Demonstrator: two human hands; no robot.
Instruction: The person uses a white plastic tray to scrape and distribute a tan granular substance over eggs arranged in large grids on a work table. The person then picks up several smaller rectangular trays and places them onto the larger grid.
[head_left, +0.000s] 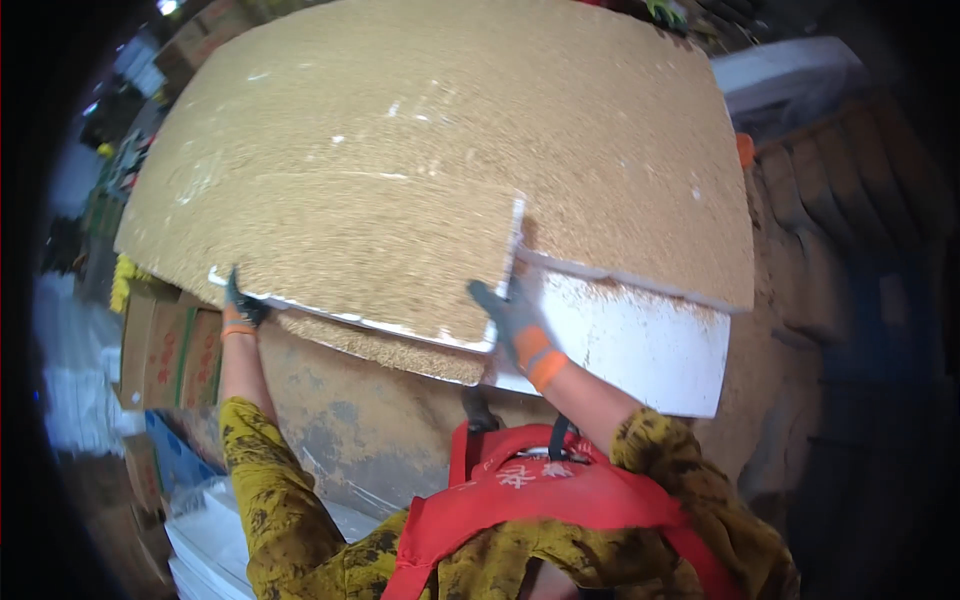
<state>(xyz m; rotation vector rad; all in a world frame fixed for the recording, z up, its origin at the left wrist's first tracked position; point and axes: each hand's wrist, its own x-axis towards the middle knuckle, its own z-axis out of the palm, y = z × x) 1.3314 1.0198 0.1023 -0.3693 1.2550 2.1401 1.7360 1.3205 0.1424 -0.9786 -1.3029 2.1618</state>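
Observation:
A white-edged board (375, 247), its top coated with tan sawdust-like grains, lies tilted slightly askew over other boards. My left hand (244, 307), in a dark glove with an orange cuff, grips its front left corner. At the right edge, my right hand (517, 330) holds the same board, thumb on top and fingers partly hidden at the side. Beneath it, a grain-covered strip of a lower board (390, 351) sticks out. To the right, a white board (630, 337) shows a mostly bare surface. Behind spreads a wide grain-covered surface (465, 97).
Cardboard boxes (169, 352) stand close by my left arm. White sheets (210, 532) are stacked at lower left. Brown sacks or wrapped bundles (817, 277) line the right side. A yellow-green glove (666, 13) shows at the far edge. I wear a red apron (540, 487) bearing writing.

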